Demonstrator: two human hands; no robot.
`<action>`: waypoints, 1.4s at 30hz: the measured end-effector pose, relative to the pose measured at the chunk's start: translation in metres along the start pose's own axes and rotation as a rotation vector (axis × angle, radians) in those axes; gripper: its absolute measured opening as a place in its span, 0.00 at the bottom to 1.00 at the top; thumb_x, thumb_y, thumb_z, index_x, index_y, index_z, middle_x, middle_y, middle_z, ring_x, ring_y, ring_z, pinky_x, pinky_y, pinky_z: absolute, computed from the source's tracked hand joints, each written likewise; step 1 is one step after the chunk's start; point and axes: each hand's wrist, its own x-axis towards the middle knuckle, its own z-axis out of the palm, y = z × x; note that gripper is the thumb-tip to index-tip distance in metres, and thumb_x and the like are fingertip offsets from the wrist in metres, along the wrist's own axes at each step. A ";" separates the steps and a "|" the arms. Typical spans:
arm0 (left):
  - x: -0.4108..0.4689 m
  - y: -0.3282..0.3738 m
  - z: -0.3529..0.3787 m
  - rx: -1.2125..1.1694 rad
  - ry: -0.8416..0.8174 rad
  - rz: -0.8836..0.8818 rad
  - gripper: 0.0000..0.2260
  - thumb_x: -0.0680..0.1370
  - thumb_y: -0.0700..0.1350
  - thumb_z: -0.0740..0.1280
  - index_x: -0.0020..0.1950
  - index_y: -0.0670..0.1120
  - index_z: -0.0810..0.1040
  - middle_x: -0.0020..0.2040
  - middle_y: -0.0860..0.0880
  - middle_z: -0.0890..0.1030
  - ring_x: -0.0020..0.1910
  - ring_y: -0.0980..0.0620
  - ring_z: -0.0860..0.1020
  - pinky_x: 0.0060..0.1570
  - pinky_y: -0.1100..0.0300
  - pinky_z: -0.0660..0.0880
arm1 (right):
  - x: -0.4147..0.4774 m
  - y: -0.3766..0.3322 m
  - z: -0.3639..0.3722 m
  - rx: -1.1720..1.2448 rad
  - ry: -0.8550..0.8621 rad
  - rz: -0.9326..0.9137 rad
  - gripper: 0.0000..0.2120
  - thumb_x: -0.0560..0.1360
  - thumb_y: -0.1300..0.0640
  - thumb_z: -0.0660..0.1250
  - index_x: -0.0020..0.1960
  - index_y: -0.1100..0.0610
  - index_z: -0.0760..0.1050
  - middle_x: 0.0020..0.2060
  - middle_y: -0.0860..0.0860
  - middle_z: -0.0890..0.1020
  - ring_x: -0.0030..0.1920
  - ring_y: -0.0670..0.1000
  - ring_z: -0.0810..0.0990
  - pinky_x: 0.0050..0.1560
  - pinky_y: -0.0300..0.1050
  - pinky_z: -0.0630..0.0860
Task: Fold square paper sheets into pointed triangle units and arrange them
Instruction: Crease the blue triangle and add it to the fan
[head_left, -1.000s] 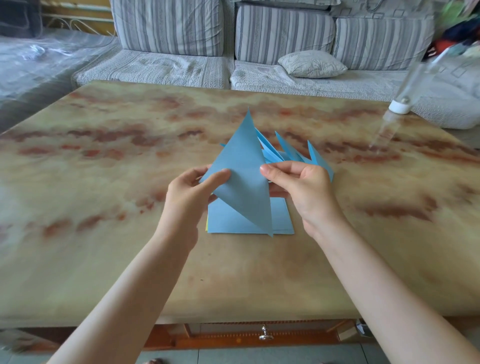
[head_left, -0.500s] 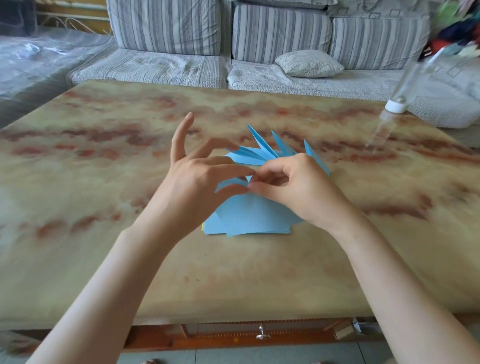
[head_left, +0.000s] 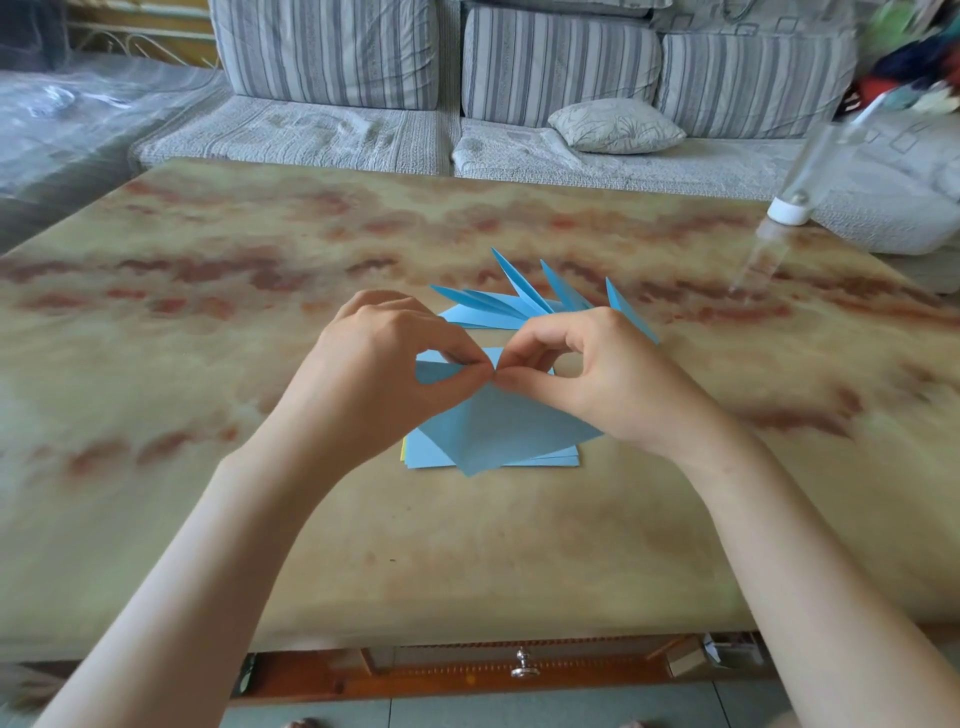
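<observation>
Blue paper sheet (head_left: 498, 426) is pinched at its upper edge by my left hand (head_left: 374, 374) and my right hand (head_left: 602, 374), both curled tight, over the paper stack (head_left: 550, 460).

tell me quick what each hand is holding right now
Left hand: pinching the blue paper sheet at its upper edge.
Right hand: pinching the same sheet, right beside the left hand.

Soft daylight, edges prob. warped
</observation>
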 end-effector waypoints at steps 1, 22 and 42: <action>0.000 0.000 0.000 -0.012 -0.008 -0.020 0.05 0.69 0.60 0.63 0.40 0.63 0.78 0.35 0.63 0.77 0.40 0.54 0.74 0.49 0.54 0.74 | 0.000 0.000 0.000 0.006 -0.007 -0.002 0.02 0.75 0.57 0.71 0.44 0.53 0.81 0.39 0.47 0.83 0.42 0.44 0.79 0.52 0.46 0.76; -0.006 -0.004 -0.012 -0.222 -0.117 -0.350 0.05 0.71 0.49 0.74 0.37 0.60 0.83 0.38 0.66 0.82 0.38 0.58 0.81 0.38 0.73 0.72 | -0.001 0.008 -0.005 0.008 0.039 -0.038 0.08 0.73 0.60 0.72 0.38 0.49 0.79 0.35 0.42 0.82 0.38 0.39 0.78 0.47 0.31 0.72; -0.010 -0.013 -0.020 -0.208 -0.081 -0.423 0.06 0.72 0.51 0.72 0.35 0.59 0.84 0.35 0.63 0.82 0.27 0.48 0.69 0.31 0.60 0.68 | -0.003 0.023 -0.013 -0.063 0.106 0.034 0.09 0.72 0.55 0.73 0.37 0.44 0.78 0.35 0.39 0.82 0.40 0.37 0.78 0.48 0.34 0.71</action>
